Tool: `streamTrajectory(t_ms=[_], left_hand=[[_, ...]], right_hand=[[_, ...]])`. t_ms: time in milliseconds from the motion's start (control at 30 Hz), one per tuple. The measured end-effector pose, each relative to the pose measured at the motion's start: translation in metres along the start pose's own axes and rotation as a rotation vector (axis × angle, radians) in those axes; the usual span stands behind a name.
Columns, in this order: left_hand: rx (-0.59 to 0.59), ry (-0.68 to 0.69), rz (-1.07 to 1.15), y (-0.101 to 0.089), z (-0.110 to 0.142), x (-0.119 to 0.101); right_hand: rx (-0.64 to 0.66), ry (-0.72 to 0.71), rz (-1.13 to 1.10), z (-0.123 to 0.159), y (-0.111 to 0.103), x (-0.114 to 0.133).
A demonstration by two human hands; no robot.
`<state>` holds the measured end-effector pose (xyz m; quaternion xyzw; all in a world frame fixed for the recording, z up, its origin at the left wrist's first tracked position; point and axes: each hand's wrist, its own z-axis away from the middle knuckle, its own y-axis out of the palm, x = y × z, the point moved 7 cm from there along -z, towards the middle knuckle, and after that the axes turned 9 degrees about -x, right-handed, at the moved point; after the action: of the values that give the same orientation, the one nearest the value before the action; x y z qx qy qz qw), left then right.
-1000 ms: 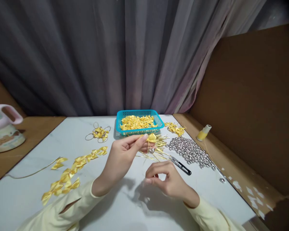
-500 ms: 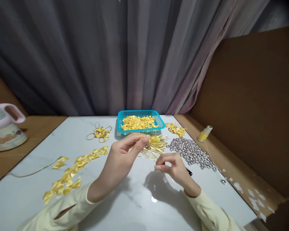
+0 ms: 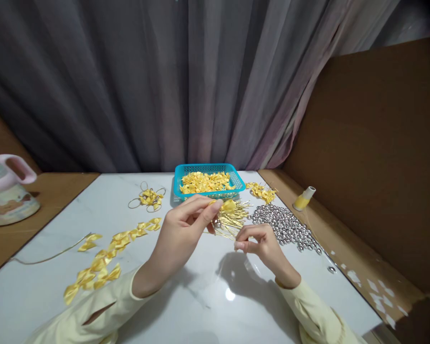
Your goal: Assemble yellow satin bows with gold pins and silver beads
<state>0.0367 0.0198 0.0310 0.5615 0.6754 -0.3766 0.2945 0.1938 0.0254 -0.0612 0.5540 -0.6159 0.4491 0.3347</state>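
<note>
My left hand (image 3: 179, 241) pinches a yellow ribbon bow (image 3: 230, 206) between thumb and fingertips, raised above the table in front of the basket. Small silver beads (image 3: 217, 223) hang just under the bow by my fingers. Lower and to the right, my right hand (image 3: 263, 246) is closed in a pinch; whatever it grips is too fine to make out. Behind both hands lies a bundle of gold wire ties (image 3: 239, 214). A heap of silver beads (image 3: 284, 224) spreads to the right of my right hand.
A blue basket (image 3: 177, 184) of yellow bows stands at the back. Loose bows (image 3: 109, 253) lie at left, near a bow cluster with wire loops (image 3: 150, 197). More bows (image 3: 263, 192), a yellow thread spool (image 3: 304, 199) and a pink-handled cup (image 3: 10, 205) sit around the edges.
My right hand has moved slightly right and up, still pinched. The bow in my left hand has turned a little, and the beads beneath it show more clearly.
</note>
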Motion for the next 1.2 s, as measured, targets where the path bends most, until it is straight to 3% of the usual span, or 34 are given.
streamTrajectory(t_ms=[100,200,433,667,833,1067,1200], left_hand=[[-0.042,0.119,-0.083,-0.003,-0.001,-0.003],[-0.043,0.154,-0.129,-0.002,-0.001,-0.001],[-0.012,-0.003,-0.056,0.000,-0.001,0.006],[0.027,-0.066,0.004,0.003,-0.002,0.008],[0.079,-0.158,0.021,0.007,0.000,0.015],[0.071,-0.220,0.040,0.010,0.004,0.021],[0.059,-0.173,0.001,0.010,0.004,0.021]], right_hand=[[-0.009,-0.003,0.005,0.000,-0.002,0.000],[-0.018,-0.008,0.006,-0.001,-0.004,0.000],[-0.025,-0.020,-0.002,0.000,-0.005,0.000],[0.012,-0.063,-0.038,0.000,-0.002,0.008],[0.075,-0.064,-0.277,0.005,0.002,0.014],[0.008,0.016,-0.538,0.017,0.012,0.021],[-0.045,0.044,-0.591,0.017,0.016,0.023]])
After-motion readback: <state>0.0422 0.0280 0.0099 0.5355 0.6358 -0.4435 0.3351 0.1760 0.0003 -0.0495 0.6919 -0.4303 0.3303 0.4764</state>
